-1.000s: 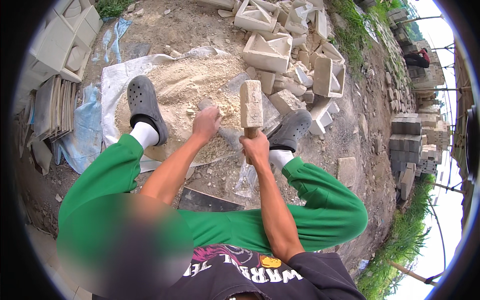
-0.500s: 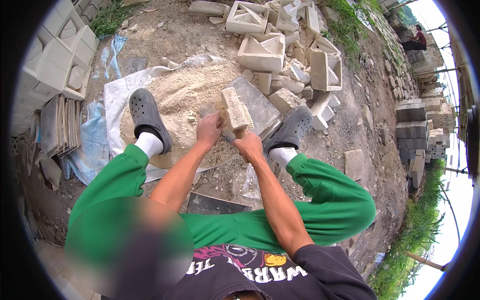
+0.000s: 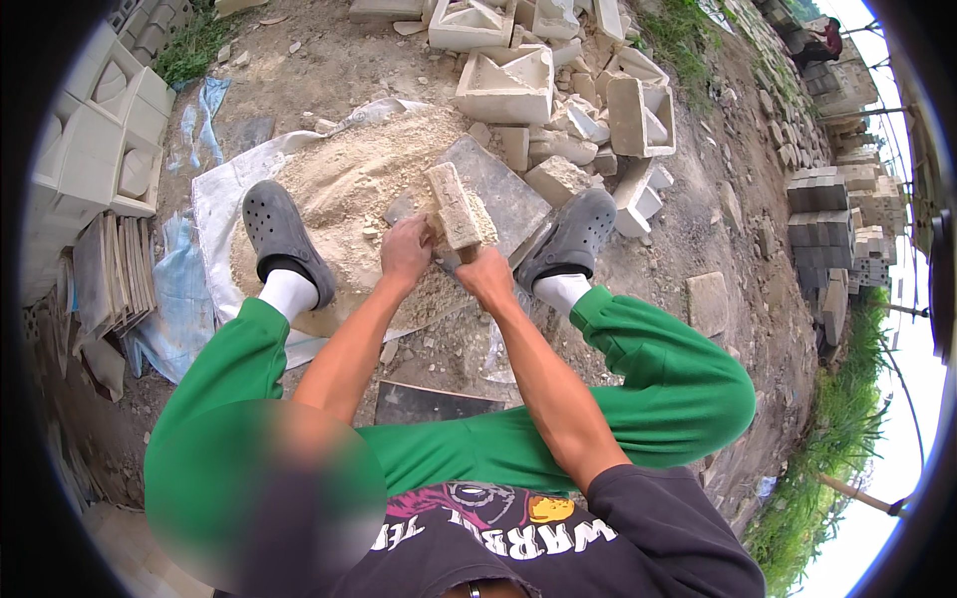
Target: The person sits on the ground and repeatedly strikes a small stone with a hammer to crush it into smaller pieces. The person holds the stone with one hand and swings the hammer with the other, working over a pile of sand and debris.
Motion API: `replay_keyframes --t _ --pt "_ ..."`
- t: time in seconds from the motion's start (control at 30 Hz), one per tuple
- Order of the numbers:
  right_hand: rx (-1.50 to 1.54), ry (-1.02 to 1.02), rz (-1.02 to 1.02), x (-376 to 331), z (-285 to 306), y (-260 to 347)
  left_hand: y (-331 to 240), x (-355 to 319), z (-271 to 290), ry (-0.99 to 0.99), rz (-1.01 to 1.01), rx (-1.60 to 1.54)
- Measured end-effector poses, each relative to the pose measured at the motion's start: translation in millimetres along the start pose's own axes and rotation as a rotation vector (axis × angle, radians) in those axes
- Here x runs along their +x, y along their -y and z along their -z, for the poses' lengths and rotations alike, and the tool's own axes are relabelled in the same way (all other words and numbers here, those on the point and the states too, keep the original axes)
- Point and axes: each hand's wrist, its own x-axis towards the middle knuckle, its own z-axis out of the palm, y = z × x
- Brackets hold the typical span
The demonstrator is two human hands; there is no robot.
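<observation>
My right hand [image 3: 485, 277] is wrapped round the short handle of a mallet with a long, blocky, dust-covered head [image 3: 452, 204]. The head lies over pale crumbled rubble on a flat grey slab [image 3: 503, 189]. Close on its left is my left hand [image 3: 407, 251], with fingers curled in at the rubble; whatever they pinch is hidden by the hand and the mallet head. A heap of pale crushed material [image 3: 334, 184] spreads left of the slab, on a white woven sheet [image 3: 214, 204].
My feet, in grey clogs, flank the heap. Broken cast blocks [image 3: 505, 85] are piled beyond the slab. Patterned blocks [image 3: 130, 100] and thin boards [image 3: 105, 264] stand at left. A dark board [image 3: 434, 404] lies before me. Grey blocks [image 3: 819, 224] are stacked at right; a person [image 3: 825, 42] sits far off.
The view has shifted slightly. Against the slab, the mallet head and both hands sit a little closer to me. Each hand's grip looks the same.
</observation>
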Motion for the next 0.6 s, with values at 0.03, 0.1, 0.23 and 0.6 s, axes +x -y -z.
replay_keyframes --t 0.03,0.1,0.23,0.6 --pt "0.045 0.024 -0.036 3 -3 -3 3 2 -1 -0.002 -0.032 0.018" --pt "0.196 0.106 -0.141 4 5 0 9 1 -3 -0.047 -0.044 0.001" --pt "0.402 -0.02 0.037 -21 48 21 -2 -5 1 -0.004 -0.006 -0.02" --pt "0.185 0.095 -0.117 12 10 -17 -2 -2 -7 -0.09 -0.047 -0.023"
